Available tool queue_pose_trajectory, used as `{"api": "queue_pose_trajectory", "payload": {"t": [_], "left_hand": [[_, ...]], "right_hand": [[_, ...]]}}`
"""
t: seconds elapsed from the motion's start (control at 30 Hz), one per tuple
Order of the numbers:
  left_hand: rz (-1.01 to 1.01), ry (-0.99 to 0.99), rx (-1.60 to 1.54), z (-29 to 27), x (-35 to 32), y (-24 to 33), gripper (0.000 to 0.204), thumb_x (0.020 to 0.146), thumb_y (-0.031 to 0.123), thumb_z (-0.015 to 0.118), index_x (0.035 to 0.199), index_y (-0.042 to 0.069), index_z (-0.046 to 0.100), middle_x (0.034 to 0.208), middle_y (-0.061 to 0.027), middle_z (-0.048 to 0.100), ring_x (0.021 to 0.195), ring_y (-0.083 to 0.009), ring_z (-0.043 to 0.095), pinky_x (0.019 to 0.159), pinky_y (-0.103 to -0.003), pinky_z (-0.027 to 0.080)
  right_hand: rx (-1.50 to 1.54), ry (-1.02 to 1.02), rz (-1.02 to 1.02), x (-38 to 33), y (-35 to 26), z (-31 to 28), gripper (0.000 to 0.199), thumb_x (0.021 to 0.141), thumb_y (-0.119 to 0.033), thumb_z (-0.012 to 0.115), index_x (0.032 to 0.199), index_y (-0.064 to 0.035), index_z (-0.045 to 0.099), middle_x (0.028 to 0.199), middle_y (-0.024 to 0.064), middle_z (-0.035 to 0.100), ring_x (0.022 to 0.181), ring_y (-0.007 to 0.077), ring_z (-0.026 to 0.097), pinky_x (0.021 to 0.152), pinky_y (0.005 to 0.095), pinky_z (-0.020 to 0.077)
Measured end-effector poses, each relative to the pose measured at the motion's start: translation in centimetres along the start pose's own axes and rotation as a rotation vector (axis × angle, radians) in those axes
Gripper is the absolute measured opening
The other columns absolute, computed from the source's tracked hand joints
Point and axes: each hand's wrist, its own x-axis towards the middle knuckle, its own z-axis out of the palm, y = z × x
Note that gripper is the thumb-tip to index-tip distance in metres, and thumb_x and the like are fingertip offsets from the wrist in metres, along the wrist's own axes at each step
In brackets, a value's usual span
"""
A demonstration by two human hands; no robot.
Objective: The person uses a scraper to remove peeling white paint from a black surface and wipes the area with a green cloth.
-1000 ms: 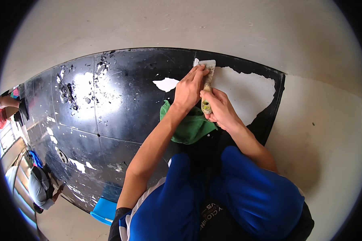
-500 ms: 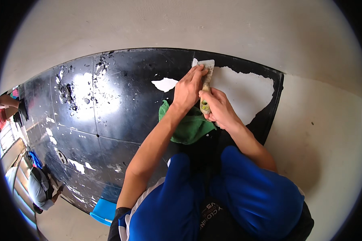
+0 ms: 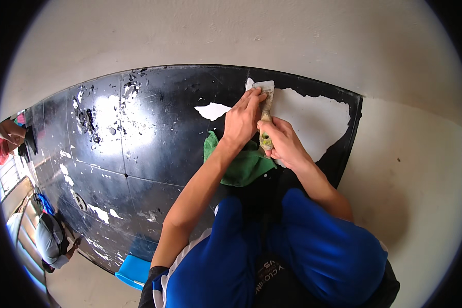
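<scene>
My right hand (image 3: pixel 286 142) is closed round the handle of a scraper (image 3: pixel 267 105), a flat putty knife with a pale, worn blade. My left hand (image 3: pixel 244 119) has its fingers together and pressed on the blade near its neck; its thumb is hidden. The blade rests on a black-coated panel (image 3: pixel 179 138), at the left border of a large bare white patch (image 3: pixel 313 120) with ragged edges. Under my left wrist and beside my right hand lies a crumpled green cloth (image 3: pixel 246 167).
Smaller white patches and black flakes mark the panel, one white patch (image 3: pixel 212 111) just left of my left hand. A blue plastic stool (image 3: pixel 133 271) stands at lower left. At the far left are a person in grey (image 3: pixel 49 238) and another person's hand (image 3: pixel 13 132). A pale wall (image 3: pixel 405 154) borders the panel.
The scraper and both hands have shifted very slightly down in the picture, much of it with the view itself. Both hands keep their places on the scraper.
</scene>
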Motion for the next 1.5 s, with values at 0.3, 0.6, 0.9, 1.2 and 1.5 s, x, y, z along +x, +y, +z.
{"api": "queue_pose_trajectory", "payload": {"t": [0.3,0.6,0.9,1.2,1.5], "left_hand": [[-0.009,-0.001,-0.005,-0.1,0.4,0.0,0.038,0.088,0.001,0.067,0.125,0.004,0.068,0.138,-0.0176,0.069,0.128,-0.0361,0.067,0.098,-0.044,0.061],[0.009,0.014,0.016,-0.3,0.8,-0.4,0.043,0.085,-0.004,0.070,0.127,0.005,0.069,0.139,-0.0146,0.069,0.126,-0.0355,0.069,0.098,-0.044,0.062],[0.014,-0.001,0.010,-0.4,1.0,-0.5,0.038,0.088,0.000,0.068,0.125,0.004,0.069,0.138,-0.0164,0.070,0.128,-0.0358,0.068,0.100,-0.044,0.060],[0.035,-0.020,0.020,-0.8,1.1,-0.7,0.036,0.088,0.003,0.067,0.124,0.004,0.069,0.138,-0.0161,0.070,0.128,-0.0349,0.068,0.099,-0.043,0.061],[-0.007,-0.191,-0.046,-2.6,-2.4,0.6,0.041,0.085,0.004,0.078,0.125,0.010,0.070,0.141,-0.0117,0.069,0.139,-0.0346,0.061,0.107,-0.045,0.056]], "right_hand": [[0.003,-0.041,0.007,0.4,-0.1,-0.3,0.031,0.106,-0.031,0.063,0.105,-0.0010,0.058,0.074,0.0049,0.057,0.048,0.0109,0.052,0.037,0.0265,0.0307],[0.006,-0.028,-0.002,0.9,-0.2,-0.3,0.028,0.104,-0.031,0.065,0.106,-0.0037,0.064,0.070,0.0002,0.055,0.046,0.0084,0.049,0.039,0.0244,0.0318],[-0.017,-0.048,0.000,0.6,0.6,-0.4,0.032,0.105,-0.030,0.064,0.106,0.0004,0.058,0.074,0.0050,0.057,0.048,0.0110,0.053,0.038,0.0257,0.0317],[0.045,-0.088,-0.038,1.3,1.0,-0.5,0.030,0.106,-0.031,0.064,0.105,-0.0017,0.058,0.075,0.0032,0.057,0.050,0.0104,0.052,0.039,0.0252,0.0304],[-0.088,-0.097,-0.050,-3.3,6.3,-3.6,0.027,0.108,-0.030,0.063,0.108,-0.0037,0.058,0.072,0.0042,0.061,0.050,0.0116,0.057,0.041,0.0266,0.0384]]}}
